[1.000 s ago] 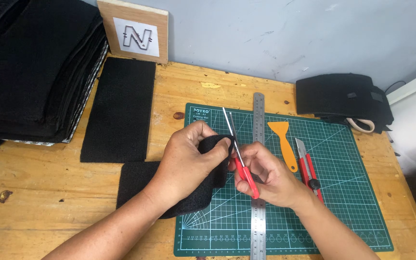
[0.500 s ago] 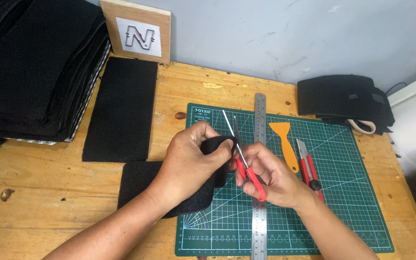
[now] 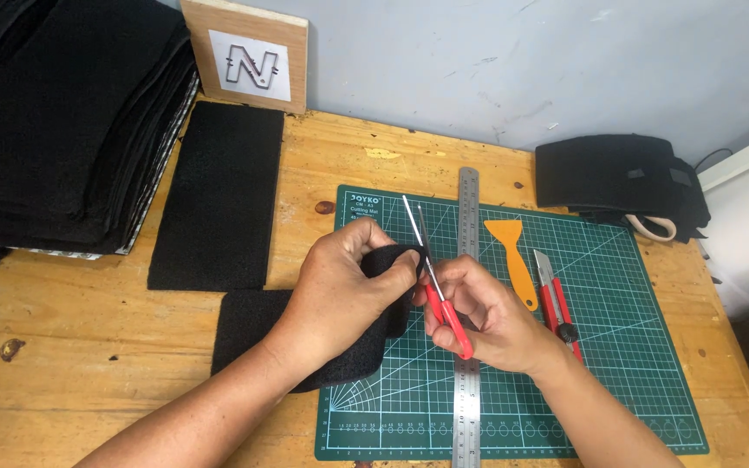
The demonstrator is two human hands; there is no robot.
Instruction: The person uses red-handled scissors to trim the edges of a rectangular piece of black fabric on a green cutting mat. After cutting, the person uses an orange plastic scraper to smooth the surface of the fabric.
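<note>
My left hand pinched the black felt piece over the green cutting mat, its edge between the blades of the red scissors gripped in my right hand.

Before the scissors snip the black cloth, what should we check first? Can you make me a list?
1. Left hand has a firm hold on the black cloth: ok.
2. Right hand holds the red scissors by the handles: ok.
3. Blades are open at the cloth's edge: ok.
4. Left fingertips are away from the blades: cannot tell, they sit very close.
5. Cloth lies over the green cutting mat: ok, though partly on the wooden table.
6. Steel ruler, orange scraper and red knife are out of the way: not ok for the ruler, which runs under the right hand.
</note>
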